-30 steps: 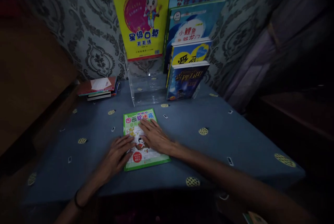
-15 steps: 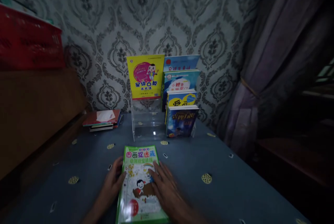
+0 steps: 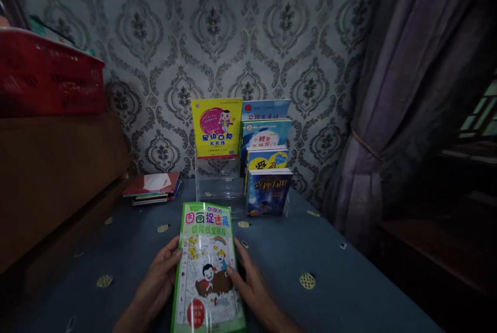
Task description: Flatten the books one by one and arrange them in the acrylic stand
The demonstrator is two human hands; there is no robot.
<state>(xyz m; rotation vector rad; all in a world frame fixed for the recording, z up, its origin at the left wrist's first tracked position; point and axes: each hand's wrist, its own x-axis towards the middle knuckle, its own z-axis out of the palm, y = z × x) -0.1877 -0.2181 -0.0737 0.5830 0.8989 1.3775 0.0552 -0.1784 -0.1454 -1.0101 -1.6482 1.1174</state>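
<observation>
Showing its front cover point(image 3: 209, 255) at the lower centre of the frame, the green-bordered picture book point(image 3: 207, 273) is being held: the fingers point(image 3: 171, 246) of the left hand point(image 3: 157, 275) are gripping its left edge; those of the right hand point(image 3: 251, 282) are gripping the right, thumb point(image 3: 236, 278) resting on the cover. At frame centre, a clear book stand point(image 3: 196, 183) is standing on the bench point(image 3: 341, 291), holding a yellow workbook point(image 3: 217, 128) and four other books point(image 3: 268, 193).

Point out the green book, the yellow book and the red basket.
Green book point(image 3: 208, 269), head view: middle of the front cover.
Yellow book point(image 3: 217, 128), head view: middle of the front cover.
Red basket point(image 3: 42, 71), head view: wall facing the camera.
</observation>
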